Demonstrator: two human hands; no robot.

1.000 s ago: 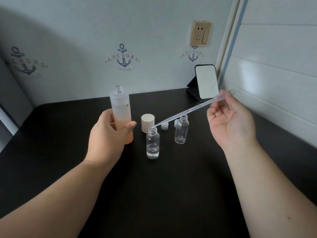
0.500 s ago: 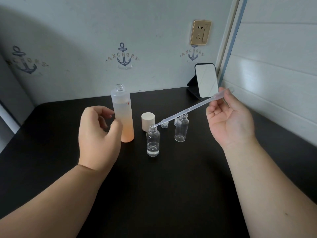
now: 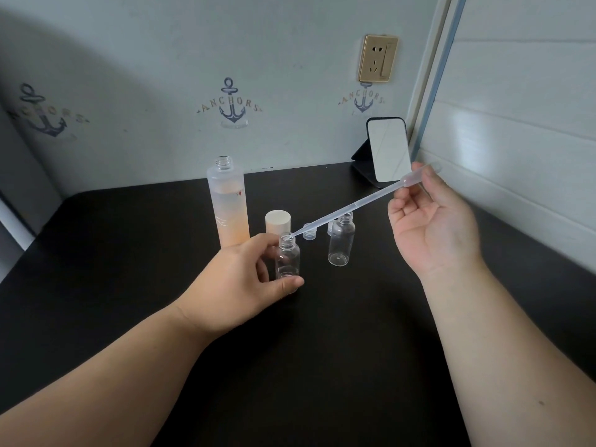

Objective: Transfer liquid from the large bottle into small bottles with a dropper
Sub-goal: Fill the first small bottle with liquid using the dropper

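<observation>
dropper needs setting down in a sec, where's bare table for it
Bare patches: the dark tabletop between the two forearms, the stretch left of the tall frosted orange bottle, and the strip between the empty clear small bottle and the standing mirror. It is crowded around the beige round cap, loose small caps and the held small bottle.

Tall frosted large bottle, uncapped, upright on the dark table, orange liquid filling its lower part. Just right of it, a cream round cap standing on the table. Small clear bottle, upright, open-mouthed, a little clear liquid at the bottom. Long translucent dropper, slanted, tip at that bottle's mouth, bulb up to the right. Second small clear bottle, upright, open, farther right.
</observation>
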